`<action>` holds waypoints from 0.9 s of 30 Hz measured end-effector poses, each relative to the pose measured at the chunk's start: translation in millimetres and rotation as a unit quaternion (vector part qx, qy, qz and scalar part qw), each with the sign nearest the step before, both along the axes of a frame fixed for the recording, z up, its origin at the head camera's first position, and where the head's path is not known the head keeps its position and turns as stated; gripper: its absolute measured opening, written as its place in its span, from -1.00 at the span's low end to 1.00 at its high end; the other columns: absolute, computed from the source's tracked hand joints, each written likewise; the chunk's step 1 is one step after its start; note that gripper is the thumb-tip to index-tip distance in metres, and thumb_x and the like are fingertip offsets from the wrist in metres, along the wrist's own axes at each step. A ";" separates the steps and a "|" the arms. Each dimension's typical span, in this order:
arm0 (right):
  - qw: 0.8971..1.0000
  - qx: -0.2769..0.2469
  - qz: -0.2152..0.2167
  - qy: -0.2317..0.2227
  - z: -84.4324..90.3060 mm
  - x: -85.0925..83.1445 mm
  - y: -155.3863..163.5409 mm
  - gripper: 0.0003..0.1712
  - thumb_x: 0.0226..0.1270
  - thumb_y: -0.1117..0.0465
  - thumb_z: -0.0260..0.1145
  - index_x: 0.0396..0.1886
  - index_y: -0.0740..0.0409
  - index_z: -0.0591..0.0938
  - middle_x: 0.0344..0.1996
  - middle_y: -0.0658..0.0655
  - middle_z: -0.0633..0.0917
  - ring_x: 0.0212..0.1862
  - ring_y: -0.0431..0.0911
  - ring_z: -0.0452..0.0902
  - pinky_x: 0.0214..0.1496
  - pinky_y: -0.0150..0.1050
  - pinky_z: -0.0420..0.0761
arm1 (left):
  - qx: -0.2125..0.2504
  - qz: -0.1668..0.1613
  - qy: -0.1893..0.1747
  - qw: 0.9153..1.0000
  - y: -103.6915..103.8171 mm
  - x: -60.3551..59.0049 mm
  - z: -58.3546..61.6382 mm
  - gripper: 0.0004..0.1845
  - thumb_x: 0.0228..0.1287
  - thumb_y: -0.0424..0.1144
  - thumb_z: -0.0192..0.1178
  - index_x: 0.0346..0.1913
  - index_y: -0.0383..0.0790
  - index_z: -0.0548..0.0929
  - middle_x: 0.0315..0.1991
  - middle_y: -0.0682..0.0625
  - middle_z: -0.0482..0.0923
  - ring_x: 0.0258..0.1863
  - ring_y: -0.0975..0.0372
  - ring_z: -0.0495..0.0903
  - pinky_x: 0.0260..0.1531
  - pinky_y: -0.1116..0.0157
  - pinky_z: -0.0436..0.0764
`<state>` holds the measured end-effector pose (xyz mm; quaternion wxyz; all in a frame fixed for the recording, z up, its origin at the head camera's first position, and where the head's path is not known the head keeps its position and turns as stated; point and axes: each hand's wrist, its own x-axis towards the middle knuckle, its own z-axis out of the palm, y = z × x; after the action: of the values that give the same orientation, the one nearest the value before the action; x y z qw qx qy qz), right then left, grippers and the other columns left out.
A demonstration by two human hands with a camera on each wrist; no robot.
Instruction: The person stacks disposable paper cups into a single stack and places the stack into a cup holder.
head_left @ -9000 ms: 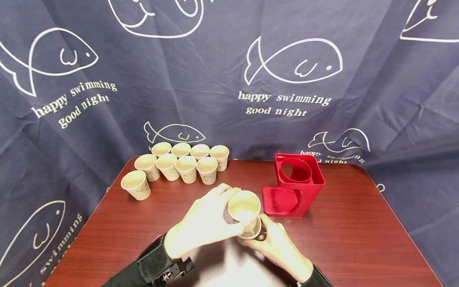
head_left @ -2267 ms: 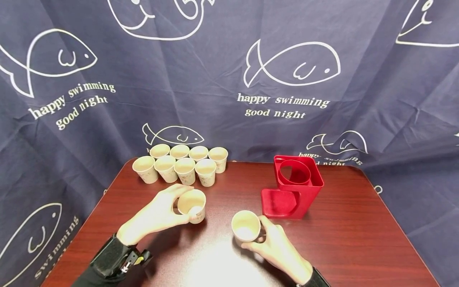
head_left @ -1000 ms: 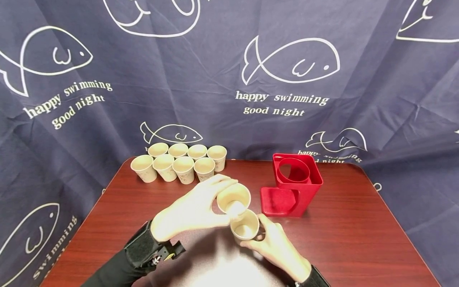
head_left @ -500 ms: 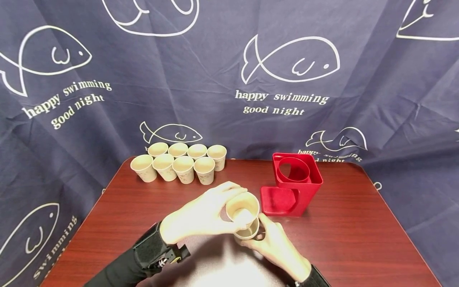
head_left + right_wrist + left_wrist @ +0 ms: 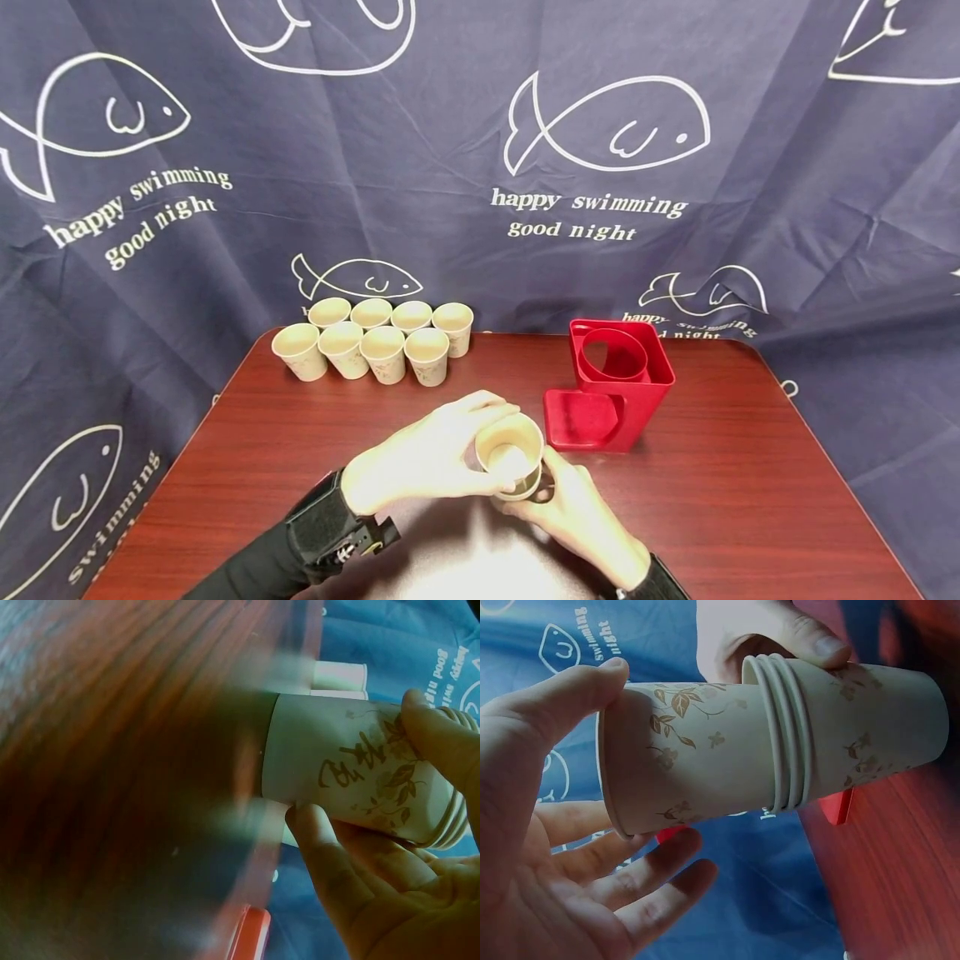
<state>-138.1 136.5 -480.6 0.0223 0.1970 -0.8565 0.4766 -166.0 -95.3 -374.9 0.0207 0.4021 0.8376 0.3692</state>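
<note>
The left hand (image 5: 427, 462) holds a paper cup (image 5: 690, 769) by its rim, thumb on top and fingers curled loosely beneath, its base pushed partway into a stack of cups (image 5: 855, 731). The right hand (image 5: 581, 521) grips that stack from the side, thumb and fingers curled round it, above the middle of the glossy reddish wooden table (image 5: 735, 492). The cups are cream, tapered, with rolled rims and a brown leaf print.

My left hand (image 5: 420, 458) was curled around a cup, thumb on top. My right hand (image 5: 581, 521) sat lower, fingers (image 5: 337, 877) bent around the stack.
</note>
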 end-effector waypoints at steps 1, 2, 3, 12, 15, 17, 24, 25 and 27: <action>1.000 -0.002 0.001 -0.002 0.1 0.0 -0.2 -0.27 -0.08 0.01 0.73 0.13 -0.14 0.61 -0.15 -0.11 0.80 -0.26 -0.35 0.71 -0.19 -0.33 0.73 | -0.003 0.002 0.004 1.000 0.4 0.2 -0.2 -0.44 0.18 0.07 0.48 0.25 0.11 0.62 0.15 0.21 0.56 0.18 0.38 0.50 0.25 0.34 0.51; 1.000 -0.005 0.003 -0.005 0.2 0.0 -0.3 -0.28 -0.07 0.02 0.73 0.13 -0.12 0.61 -0.15 -0.10 0.80 -0.26 -0.35 0.71 -0.19 -0.33 0.73 | -0.006 0.003 0.006 1.000 0.7 0.4 -0.6 -0.43 0.18 0.07 0.49 0.25 0.11 0.62 0.15 0.20 0.56 0.17 0.38 0.50 0.24 0.35 0.51; 1.000 -0.007 0.004 -0.009 0.2 0.0 -0.4 -0.28 -0.07 0.02 0.73 0.12 -0.12 0.61 -0.15 -0.10 0.80 -0.26 -0.35 0.71 -0.19 -0.33 0.74 | -0.008 0.004 0.008 1.000 1.0 0.4 -1.2 -0.43 0.18 0.07 0.49 0.25 0.11 0.62 0.15 0.21 0.56 0.17 0.38 0.50 0.24 0.35 0.51; 0.999 -0.023 0.015 -0.018 1.1 0.8 -0.5 -0.30 -0.05 0.06 0.72 0.11 -0.04 0.61 -0.15 -0.06 0.80 -0.28 -0.34 0.73 -0.22 -0.34 0.74 | -0.013 0.010 0.018 1.000 2.9 2.0 -9.2 -0.40 0.18 0.11 0.47 0.28 0.13 0.59 0.17 0.25 0.54 0.18 0.45 0.49 0.25 0.35 0.51; 0.999 -0.023 0.015 -0.023 1.0 0.9 -0.4 -0.31 -0.05 0.06 0.72 0.11 -0.02 0.61 -0.16 -0.05 0.80 -0.29 -0.34 0.73 -0.24 -0.35 0.74 | -0.014 0.012 0.016 1.000 4.2 2.2 -12.7 -0.40 0.18 0.12 0.46 0.28 0.14 0.59 0.17 0.25 0.55 0.20 0.44 0.47 0.27 0.34 0.49; 0.999 -0.023 0.017 -0.026 0.9 1.1 -0.1 -0.31 -0.04 0.05 0.71 0.12 -0.01 0.61 -0.17 -0.03 0.80 -0.30 -0.34 0.73 -0.25 -0.35 0.74 | -0.014 0.019 0.014 1.000 4.6 2.2 -16.2 -0.39 0.18 0.12 0.47 0.29 0.12 0.59 0.16 0.24 0.56 0.18 0.42 0.50 0.26 0.34 0.51; 1.000 0.008 -0.002 -0.008 0.8 1.8 1.1 -0.31 -0.04 0.00 0.70 0.12 -0.04 0.63 -0.18 -0.08 0.80 -0.29 -0.36 0.69 -0.23 -0.36 0.70 | -0.044 0.040 0.024 0.998 6.7 4.6 -28.1 -0.30 0.10 0.15 0.47 0.30 0.00 0.58 0.17 0.11 0.55 0.18 0.30 0.51 0.25 0.22 0.55; 1.000 0.013 -0.005 -0.001 0.9 1.9 1.1 -0.32 -0.05 0.01 0.70 0.10 -0.04 0.64 -0.20 -0.08 0.80 -0.30 -0.36 0.68 -0.24 -0.36 0.69 | -0.049 0.043 0.024 0.998 7.0 5.2 -28.6 -0.30 0.10 0.14 0.47 0.30 -0.01 0.58 0.18 0.10 0.54 0.19 0.29 0.50 0.26 0.21 0.55; 1.000 0.016 -0.007 0.019 0.3 2.0 1.4 -0.36 -0.07 0.06 0.70 0.06 0.00 0.64 -0.24 -0.06 0.81 -0.32 -0.35 0.67 -0.27 -0.36 0.68 | -0.051 0.045 0.026 0.997 8.1 5.7 -30.2 -0.32 0.12 0.14 0.46 0.29 0.00 0.59 0.17 0.09 0.55 0.20 0.28 0.50 0.27 0.20 0.54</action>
<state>-136.1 137.9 -480.4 0.0388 0.2003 -0.8646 0.4591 -160.3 -87.2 -405.1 0.0032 0.3722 0.8726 0.3161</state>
